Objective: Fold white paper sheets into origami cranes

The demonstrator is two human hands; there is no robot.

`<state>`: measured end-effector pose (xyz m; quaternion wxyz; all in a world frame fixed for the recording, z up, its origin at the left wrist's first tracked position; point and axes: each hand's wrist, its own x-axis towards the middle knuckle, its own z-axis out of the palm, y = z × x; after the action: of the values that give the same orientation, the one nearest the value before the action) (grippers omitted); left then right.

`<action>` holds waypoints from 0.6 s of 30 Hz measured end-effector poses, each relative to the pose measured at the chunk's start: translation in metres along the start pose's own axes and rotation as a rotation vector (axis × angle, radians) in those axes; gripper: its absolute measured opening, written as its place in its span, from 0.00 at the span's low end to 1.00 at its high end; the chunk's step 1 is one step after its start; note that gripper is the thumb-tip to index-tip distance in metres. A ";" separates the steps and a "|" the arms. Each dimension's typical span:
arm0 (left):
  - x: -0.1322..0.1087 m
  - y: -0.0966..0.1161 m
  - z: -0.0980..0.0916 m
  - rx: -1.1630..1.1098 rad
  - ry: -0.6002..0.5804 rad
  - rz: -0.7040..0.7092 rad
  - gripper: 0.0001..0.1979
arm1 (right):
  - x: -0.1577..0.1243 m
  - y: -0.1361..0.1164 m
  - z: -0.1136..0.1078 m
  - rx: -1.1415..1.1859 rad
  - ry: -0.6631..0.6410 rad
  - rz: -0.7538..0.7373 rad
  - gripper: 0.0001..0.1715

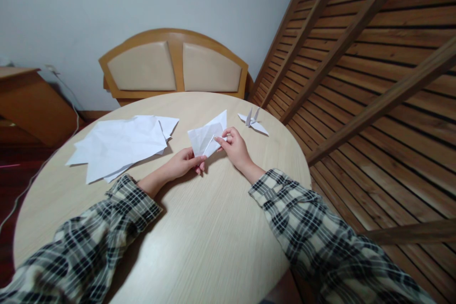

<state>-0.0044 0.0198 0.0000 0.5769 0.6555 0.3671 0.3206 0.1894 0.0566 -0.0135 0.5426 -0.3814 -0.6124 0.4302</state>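
Where the head view looks down on the table [199,228], folded paper [204,135] is held to the left of the paper crane [253,121]; whether it touches the tabletop cannot be told. The left hand [185,160] grasps its near corner, thumb uppermost; the right hand [235,146], nearer the crane, has its fingers pinched on the right edge. White sheets [121,145] lie farther left of the crane. Likely faults: a slack left grip under a pull from the right could skew a crease; too tight a pinch could crumple or tear the paper; a wide rightward swing could knock the crane.
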 end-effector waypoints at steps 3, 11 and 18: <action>0.000 0.000 0.000 0.003 0.003 -0.007 0.13 | -0.001 -0.001 -0.001 -0.044 0.018 -0.020 0.19; 0.000 0.000 -0.001 -0.026 0.033 0.008 0.13 | 0.001 0.003 -0.002 -0.017 0.092 0.011 0.23; -0.001 0.003 0.001 -0.023 0.059 0.031 0.13 | -0.003 -0.002 0.009 0.153 -0.101 0.142 0.26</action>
<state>-0.0044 0.0181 0.0028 0.5682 0.6446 0.3701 0.3530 0.1807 0.0518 -0.0127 0.5070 -0.3591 -0.5756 0.5317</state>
